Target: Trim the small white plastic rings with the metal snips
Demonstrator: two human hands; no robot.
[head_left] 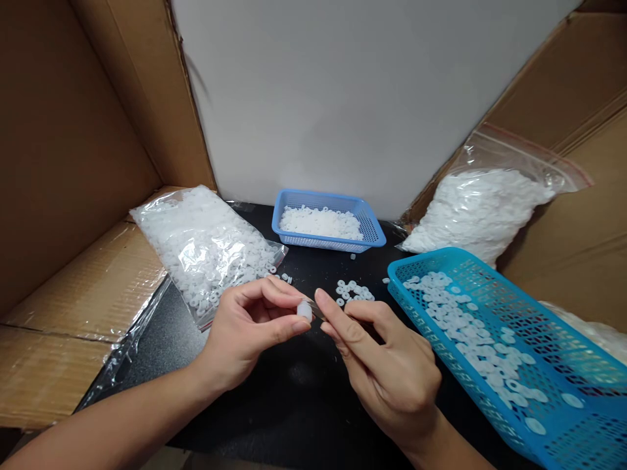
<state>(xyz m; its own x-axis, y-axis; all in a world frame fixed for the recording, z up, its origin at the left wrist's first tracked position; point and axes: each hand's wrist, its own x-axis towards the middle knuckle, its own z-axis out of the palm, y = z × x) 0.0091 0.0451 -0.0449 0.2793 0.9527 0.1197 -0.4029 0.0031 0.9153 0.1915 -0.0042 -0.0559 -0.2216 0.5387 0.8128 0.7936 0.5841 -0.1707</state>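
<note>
Between the thumb and fingers of my left hand (245, 329) is a small white rounded plastic piece (304, 311), pinched and held above the black tabletop. Facing it, my right hand (386, 362) grips a thin metal tool (316, 309) whose tip meets the piece. Most of that tool is hidden by my fingers, so its exact kind does not show. Just behind my hands, a small group of loose white plastic rings (360, 292) lies on the black table (294, 405).
A teal basket (522, 313) at right holds many white rings and discs. Farther back stands a blue basket (321, 244) with small white rings. A clear bag (206, 241) of rings lies left; another filled bag (480, 209) leans right. Cardboard walls (112, 98) flank the table.
</note>
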